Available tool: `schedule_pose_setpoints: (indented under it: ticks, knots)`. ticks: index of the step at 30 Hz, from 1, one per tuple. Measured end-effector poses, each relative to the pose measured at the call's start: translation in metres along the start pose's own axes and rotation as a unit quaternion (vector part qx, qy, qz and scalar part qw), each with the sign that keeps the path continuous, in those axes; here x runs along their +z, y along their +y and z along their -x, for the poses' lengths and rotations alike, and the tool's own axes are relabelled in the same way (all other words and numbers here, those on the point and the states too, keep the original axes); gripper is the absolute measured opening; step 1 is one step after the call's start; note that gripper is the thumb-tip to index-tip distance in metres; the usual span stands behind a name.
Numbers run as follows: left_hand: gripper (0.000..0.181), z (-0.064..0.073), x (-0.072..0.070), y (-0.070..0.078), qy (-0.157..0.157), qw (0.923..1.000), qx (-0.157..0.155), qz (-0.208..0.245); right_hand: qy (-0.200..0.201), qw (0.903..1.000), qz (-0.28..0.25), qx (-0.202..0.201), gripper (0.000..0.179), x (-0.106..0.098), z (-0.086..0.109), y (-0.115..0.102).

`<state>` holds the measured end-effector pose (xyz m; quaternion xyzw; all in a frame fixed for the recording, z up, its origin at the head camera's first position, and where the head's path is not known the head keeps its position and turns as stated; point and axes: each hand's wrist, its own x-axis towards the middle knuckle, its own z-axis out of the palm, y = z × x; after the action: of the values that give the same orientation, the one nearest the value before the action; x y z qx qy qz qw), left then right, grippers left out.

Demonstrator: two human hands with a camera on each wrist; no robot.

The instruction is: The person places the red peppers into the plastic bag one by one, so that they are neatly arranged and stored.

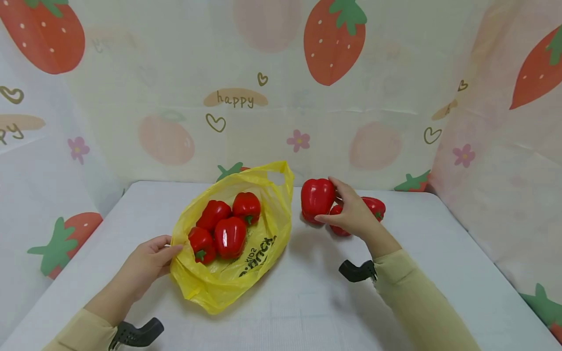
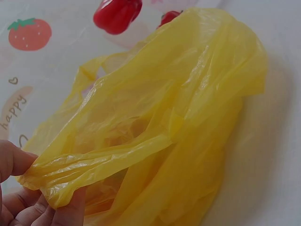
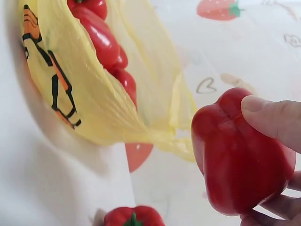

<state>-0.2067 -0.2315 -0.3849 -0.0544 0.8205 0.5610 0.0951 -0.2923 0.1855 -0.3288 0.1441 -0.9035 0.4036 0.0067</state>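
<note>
A yellow plastic bag (image 1: 272, 214) lies with its mouth spread on the table, several red bell peppers (image 1: 230, 237) inside it. My left hand (image 1: 147, 263) pinches the bag's left rim between thumb and fingers; in the left wrist view the bunched yellow film (image 2: 94, 174) shows in that grip. To the right of the bag, my right hand (image 1: 353, 209) holds another red bell pepper (image 1: 317, 197), thumb on one side and fingers on the other. The right wrist view shows this held pepper (image 3: 240, 155) apart from the bag.
Behind and beside my right hand, more red bell peppers (image 1: 374, 206) rest on the white table (image 1: 307, 312). A printed cloth (image 1: 197, 53) with strawberries and hearts stands behind the table and along both sides. Each wrist carries a black camera mount (image 1: 356, 271).
</note>
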Motion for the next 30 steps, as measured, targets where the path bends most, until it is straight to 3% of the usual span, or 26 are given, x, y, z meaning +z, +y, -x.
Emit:
schedule_pose_setpoints:
  ticks: [21, 30]
  knots:
    - [0.052, 0.001, -0.001, 0.002, -0.002, 1.0, 0.003, -0.002, -0.074, 0.9943, 0.026, -0.072, 0.097, 0.052, -0.024, -0.051]
    - [0.052, 0.0, -0.001, 0.001, 0.001, 1.0, -0.001, -0.002, -0.124, 0.9909, 0.03, -0.041, 0.096, 0.069, -0.031, -0.057]
